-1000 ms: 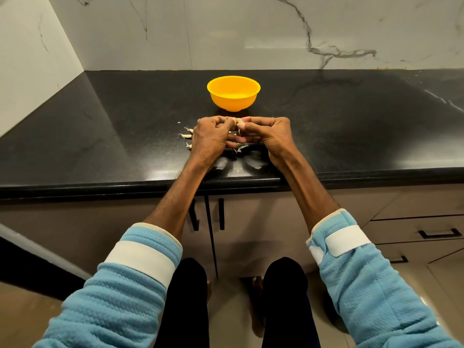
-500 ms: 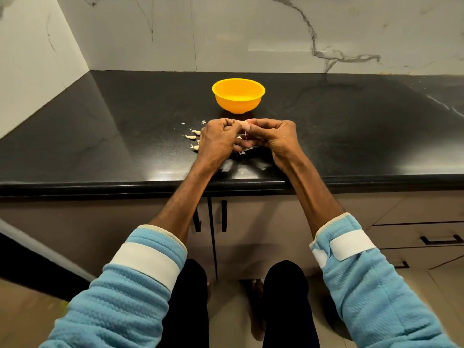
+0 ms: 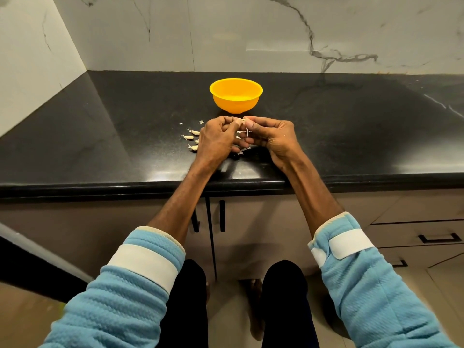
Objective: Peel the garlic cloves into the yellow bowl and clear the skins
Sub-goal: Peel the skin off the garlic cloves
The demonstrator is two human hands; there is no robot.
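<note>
Squarely between hands [image 3: 217,139] [image 3: 273,136], garlic clove [image 3: 243,121].

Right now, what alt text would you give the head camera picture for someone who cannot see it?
The left hand and right hand pinch one garlic clove between their fingertips above a black countertop, a strip of skin dangling from it. A yellow bowl stands just beyond; loose cloves and skin scraps lie beside the left hand.

Both hands over black counter [image 3: 113,136], near its front edge. Left hand [image 3: 217,139] and right hand [image 3: 273,136] pinch one garlic clove [image 3: 243,121] at the fingertips; skin strip [image 3: 247,133] dangles below. Yellow bowl [image 3: 236,106] just behind. Loose cloves [image 3: 193,136] lie left of left hand.
</note>
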